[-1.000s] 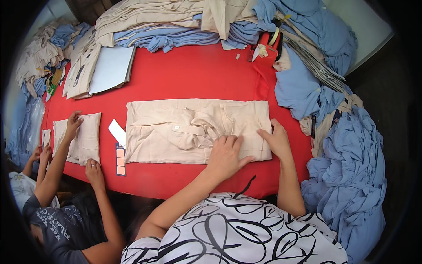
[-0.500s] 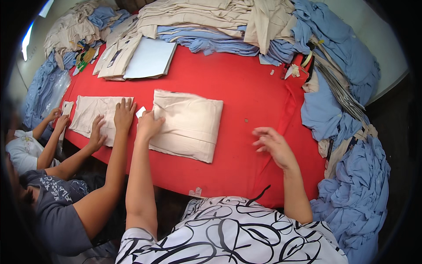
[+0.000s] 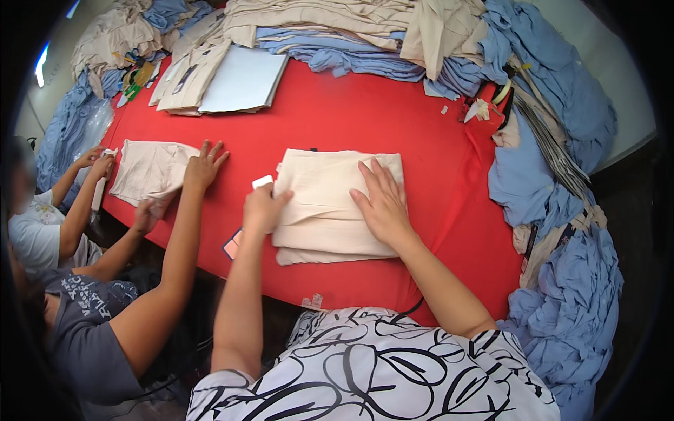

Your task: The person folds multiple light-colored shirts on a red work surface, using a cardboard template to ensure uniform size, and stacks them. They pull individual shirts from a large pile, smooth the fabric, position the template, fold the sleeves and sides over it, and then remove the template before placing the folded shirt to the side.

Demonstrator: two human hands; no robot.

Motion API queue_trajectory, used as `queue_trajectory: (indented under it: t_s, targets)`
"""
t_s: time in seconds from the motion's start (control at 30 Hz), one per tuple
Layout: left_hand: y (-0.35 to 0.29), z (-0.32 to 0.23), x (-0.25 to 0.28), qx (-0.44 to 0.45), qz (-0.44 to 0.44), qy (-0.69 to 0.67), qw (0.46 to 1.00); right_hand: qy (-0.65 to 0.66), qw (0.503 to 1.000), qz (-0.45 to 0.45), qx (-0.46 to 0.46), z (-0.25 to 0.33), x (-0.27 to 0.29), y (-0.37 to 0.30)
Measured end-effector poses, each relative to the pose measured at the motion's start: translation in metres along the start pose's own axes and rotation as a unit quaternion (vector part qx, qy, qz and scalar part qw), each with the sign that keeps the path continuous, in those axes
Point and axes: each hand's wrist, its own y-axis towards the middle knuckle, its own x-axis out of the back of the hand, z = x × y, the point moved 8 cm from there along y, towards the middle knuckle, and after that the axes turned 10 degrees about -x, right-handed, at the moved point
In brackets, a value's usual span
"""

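Beige cloth, folded into a thick rectangle (image 3: pixel 330 210), lay near the front middle of the red table (image 3: pixel 365 119). The person's right hand (image 3: pixel 382 203) lay flat on the right half of the folded cloth, fingers spread and pointing away from the body, its grip released, pressing down rather than holding. The left hand (image 3: pixel 263 209) was at the left edge of the same cloth, its fingers curled in a clenched grip at that edge with a small white card (image 3: pixel 262 182) showing just above the knuckles; whether it pinched the card, the cloth or both could not be told.

Just left of that hand, at the table's front edge, a small dark and orange tag (image 3: pixel 232 244) lay partly hidden by the forearm. Farther left, a co-worker's hand (image 3: pixel 203 167) rested with fingers spread on the right end of a second beige garment (image 3: pixel 151 168), and another hand (image 3: pixel 149 212) touched its near edge. A second co-worker's hands (image 3: pixel 95 163) were at its far left end. Along the back of the table lay a flat grey board (image 3: pixel 242 84) on a beige stack, and piles of blue and beige garments (image 3: pixel 351 35). More blue cloth (image 3: pixel 569 302) hung down on the right.
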Motion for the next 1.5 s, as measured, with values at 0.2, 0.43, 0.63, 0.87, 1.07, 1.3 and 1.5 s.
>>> queue_trajectory:
  t_s: [0.2,0.43,0.63,0.87,1.07,1.3,1.5]
  targets:
    - [-0.048,-0.035,-0.032,-0.045,0.004,0.008,0.999,0.019,0.99,-0.085,0.109,-0.062,0.033,0.048]
    - [-0.024,-0.131,-0.019,-0.402,-0.086,0.046,0.91,0.135,0.99,0.03,0.02,-0.11,0.056,0.034]
    - [0.014,-0.168,-0.115,-0.534,0.057,0.037,0.843,0.044,0.998,0.017,0.05,-0.105,0.057,0.031]
    - [0.018,-0.153,-0.12,-0.491,-0.003,0.063,0.869,-0.005,0.991,-0.111,0.076,-0.108,0.087,-0.031]
    - [-0.011,-0.165,-0.096,-0.524,-0.015,0.057,0.85,0.052,0.988,-0.122,0.083,-0.048,0.066,-0.054]
    - [-0.012,-0.06,-0.043,-0.341,-0.1,0.154,0.922,0.092,0.988,-0.122,0.021,-0.081,0.035,-0.043]
    - [-0.006,-0.048,-0.032,-0.207,0.015,0.127,0.97,0.112,0.984,-0.087,-0.108,-0.124,0.052,-0.007]
